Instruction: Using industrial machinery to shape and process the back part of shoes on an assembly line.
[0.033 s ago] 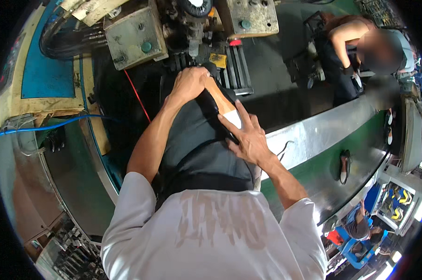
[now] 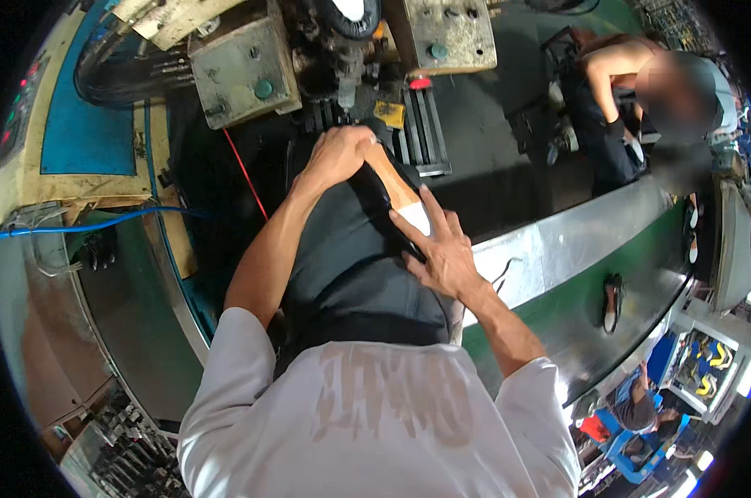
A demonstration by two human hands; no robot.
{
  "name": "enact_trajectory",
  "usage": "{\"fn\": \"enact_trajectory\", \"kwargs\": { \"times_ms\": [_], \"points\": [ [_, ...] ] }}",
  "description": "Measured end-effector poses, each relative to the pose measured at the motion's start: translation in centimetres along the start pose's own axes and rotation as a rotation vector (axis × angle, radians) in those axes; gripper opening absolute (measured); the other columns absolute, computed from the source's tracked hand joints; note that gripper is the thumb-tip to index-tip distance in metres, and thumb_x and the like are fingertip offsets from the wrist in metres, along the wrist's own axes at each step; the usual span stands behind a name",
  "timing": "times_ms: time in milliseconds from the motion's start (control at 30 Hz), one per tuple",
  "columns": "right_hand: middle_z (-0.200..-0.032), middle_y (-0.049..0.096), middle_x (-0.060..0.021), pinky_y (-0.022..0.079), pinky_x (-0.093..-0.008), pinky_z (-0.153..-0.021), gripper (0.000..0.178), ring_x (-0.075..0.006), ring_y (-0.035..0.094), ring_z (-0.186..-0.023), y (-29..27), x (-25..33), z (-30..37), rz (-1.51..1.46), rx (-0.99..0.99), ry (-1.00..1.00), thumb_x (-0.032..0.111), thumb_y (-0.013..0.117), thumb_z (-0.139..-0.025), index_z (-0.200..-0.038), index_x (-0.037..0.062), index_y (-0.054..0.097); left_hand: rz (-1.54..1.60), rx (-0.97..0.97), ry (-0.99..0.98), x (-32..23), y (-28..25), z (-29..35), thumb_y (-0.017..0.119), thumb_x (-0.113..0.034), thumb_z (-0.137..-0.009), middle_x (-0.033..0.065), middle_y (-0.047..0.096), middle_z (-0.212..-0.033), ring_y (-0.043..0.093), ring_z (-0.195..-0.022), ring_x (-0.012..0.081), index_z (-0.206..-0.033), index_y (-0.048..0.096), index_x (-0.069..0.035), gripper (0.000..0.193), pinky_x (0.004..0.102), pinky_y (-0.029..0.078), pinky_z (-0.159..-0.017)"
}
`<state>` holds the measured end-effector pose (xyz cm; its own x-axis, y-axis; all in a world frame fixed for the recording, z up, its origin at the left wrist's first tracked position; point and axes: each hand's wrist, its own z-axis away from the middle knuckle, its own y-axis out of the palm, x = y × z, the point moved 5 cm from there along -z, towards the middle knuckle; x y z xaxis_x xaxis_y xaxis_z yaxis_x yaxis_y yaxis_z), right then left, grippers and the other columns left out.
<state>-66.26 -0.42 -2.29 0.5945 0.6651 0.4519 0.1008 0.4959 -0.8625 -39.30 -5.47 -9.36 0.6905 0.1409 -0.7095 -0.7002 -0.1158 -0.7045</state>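
A black shoe [image 2: 398, 187] lies slanted across my lap, its long tan face turned up and ending in a white patch nearer me. My left hand [image 2: 340, 156] is closed around the shoe's far end, covering that tip. Around the nearer, white end sits my right hand [image 2: 447, 251], with fingers spread along both edges and the thumb low on the near side. Part of the shoe's dark side is hidden by my hands and merges with my black trousers [image 2: 342, 249].
Ahead stands a machine with control boxes [image 2: 241, 76] and a ribbed metal base [image 2: 426, 133]. At right runs a green conveyor belt [image 2: 550, 324] carrying another shoe [image 2: 613, 303], beside a metal ledge [image 2: 550, 241]. A co-worker [image 2: 612, 91] sits far right. A blue hose [image 2: 101, 222] crosses at left.
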Motion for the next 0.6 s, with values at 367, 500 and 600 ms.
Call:
{"fn": "enact_trajectory", "kwargs": {
  "times_ms": [367,500,600],
  "points": [
    [-0.174,0.031,-0.0273,0.050,-0.0545,-0.113,0.074,-0.0478,0.054,-0.138,-8.1,-1.4,-1.2,-0.104,-0.487,0.096,0.016,0.086,-0.086,-0.156,0.0192,0.063,1.207,-0.479,-0.180,0.1,-16.7,-13.9,0.070,-0.043,-0.107,0.0130,0.078,-0.121,0.074,-0.113,0.0246,-0.136,0.067,-0.001,0.051,0.0446,0.057,-0.104],
    [-0.173,0.033,-0.0278,0.052,-0.0527,-0.111,0.076,-0.0481,0.056,-0.133,-13.7,0.8,-7.2,-0.017,-0.575,0.039,0.016,0.087,-0.084,-0.155,0.0230,0.063,1.492,-0.107,-0.273,-1.0,-16.3,-21.5,0.077,-0.033,-0.101,0.0067,0.077,-0.110,0.074,-0.100,0.0228,-0.121,0.071,-0.009,0.032,0.0433,0.062,-0.092],
    [-0.170,0.037,-0.0274,0.054,-0.0537,-0.109,0.080,-0.0493,0.057,-0.131,-17.1,2.8,-12.5,0.057,-0.641,-0.052,0.018,0.086,-0.084,-0.158,0.0264,0.059,1.555,-0.016,-0.154,0.0,-17.2,-21.2,0.078,-0.033,-0.099,0.0090,0.077,-0.108,0.075,-0.098,0.0231,-0.120,0.070,-0.007,0.034,0.0431,0.064,-0.088]
  ]
}}
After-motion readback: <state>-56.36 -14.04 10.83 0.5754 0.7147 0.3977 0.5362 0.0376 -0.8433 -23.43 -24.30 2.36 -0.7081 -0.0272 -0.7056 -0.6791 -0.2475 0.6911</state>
